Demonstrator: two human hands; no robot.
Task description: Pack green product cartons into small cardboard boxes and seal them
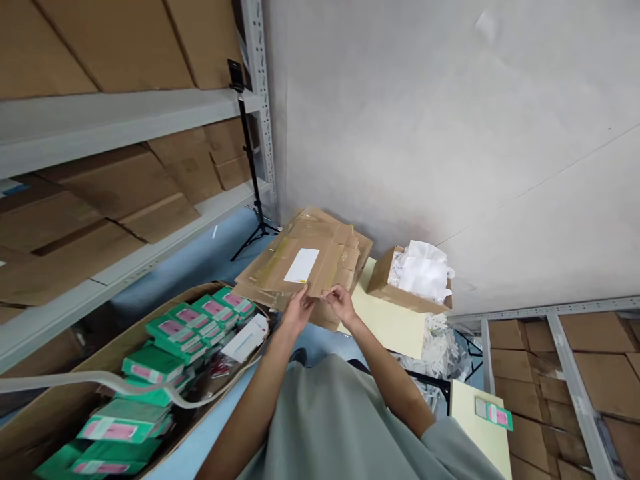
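A pile of flattened brown cardboard (pixel 327 233) lies in the middle, with a white label (pixel 301 265) on its top sheet. At the near edge of that sheet, my left hand (pixel 299 308) grips the cardboard just below the label. My right hand (pixel 341 303) is a little to the right at the same edge, its thumb and fingers pinched together; what lies between them is too small to make out. Right of the pile, an open carton (pixel 387 283) holds white paper or film (pixel 423 270).
A large carton (pixel 200 290) of green packages (pixel 175 328) stands at lower left. Shelves (pixel 125 123) with boxes line the left, more shelves (pixel 565 347) the right. A black tripod (pixel 250 153) stands behind. One green package (pixel 495 415) rests on a pale board (pixel 475 427).
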